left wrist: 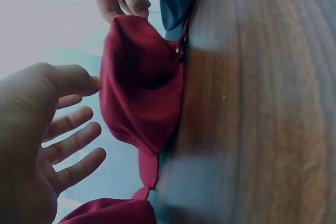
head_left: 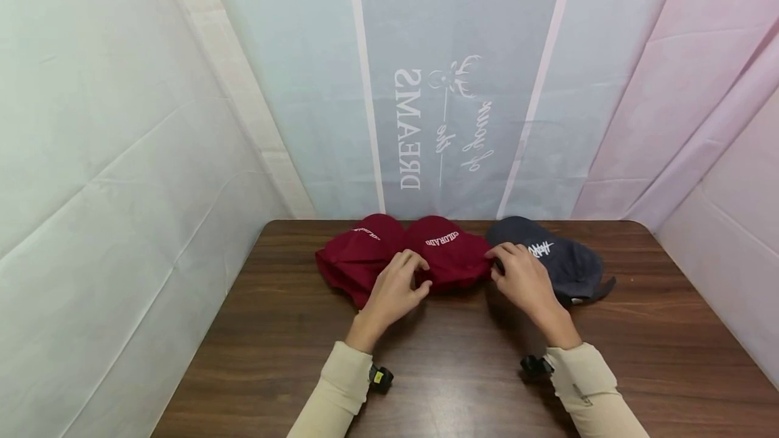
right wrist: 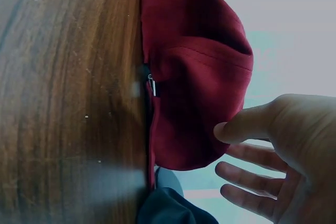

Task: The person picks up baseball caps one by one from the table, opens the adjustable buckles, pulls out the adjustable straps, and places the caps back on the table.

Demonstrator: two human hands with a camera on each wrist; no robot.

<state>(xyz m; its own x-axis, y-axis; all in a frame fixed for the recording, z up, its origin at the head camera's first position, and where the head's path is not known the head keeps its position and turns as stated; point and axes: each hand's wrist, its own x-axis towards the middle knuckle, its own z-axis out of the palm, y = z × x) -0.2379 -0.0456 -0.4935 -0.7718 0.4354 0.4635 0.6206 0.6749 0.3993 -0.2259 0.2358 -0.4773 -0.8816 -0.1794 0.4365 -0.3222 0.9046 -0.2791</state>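
Pale cloth backdrop (head_left: 304, 107) rises beyond both hands, with white lettering and a small antlered deer head on its grey-blue middle panel. The brown wood-grain desk (head_left: 438, 384) spreads beneath the left hand (head_left: 395, 286) and right hand (head_left: 523, 276), its bare near part lying between the two forearms, which are covered by light beige sleeves.

Three caps stand in a row along the far side of the desk. The dark blue cap (head_left: 575, 265) sits behind and to the right of the right hand, its strap end pointing away from that hand. The middle red cap (head_left: 453, 259) lies between the two hands, just ahead of them. The left red cap (head_left: 349, 259) lies ahead and to the left of the left hand, side by side with the middle one.

The right hand pinches the right edge of the middle red cap, thumb on the near side, its other fingers loosely bent. The left hand is well open, fingers apart and gently bent, holding nothing; its thumb tip is right at the middle red cap's left edge, though whether it touches cannot be told.

A small black device (head_left: 381, 379) sits at the left wrist, and another black device (head_left: 535, 366) at the right. Smallest is the white COLORADO lettering (head_left: 441, 239), on the middle red cap, ahead of and between the hands.
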